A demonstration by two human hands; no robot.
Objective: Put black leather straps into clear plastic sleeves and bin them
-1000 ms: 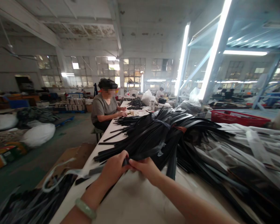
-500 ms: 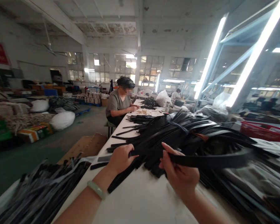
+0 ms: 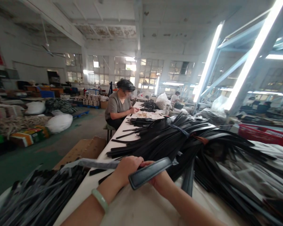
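Observation:
My left hand [image 3: 128, 168] is closed, with a pale, see-through plastic-looking sleeve [image 3: 96, 163] trailing from it over the table's left edge. Close against it, my right hand [image 3: 159, 179] is closed around a black belt strap [image 3: 149, 172] with stitched edges. The strap's squared end points toward me, in front of my fingers. My fingertips meet, and they hide how the strap and sleeve join. Just beyond both hands lies a large heap of black belt straps [image 3: 160, 138], partly tied with a blue band [image 3: 180, 130].
Sleeved dark strips [image 3: 44, 194] are piled at the lower left, beside the white table [image 3: 141, 207]. Cardboard [image 3: 83, 152] lies on the floor. Across the table's far left side sits a co-worker [image 3: 119, 103]. A red crate [image 3: 264, 135] and slanted lamp posts stand right.
My right hand has moved left to meet my left hand. The strap's stitched end now shows in front of them, and the pale sleeve stretches out leftward.

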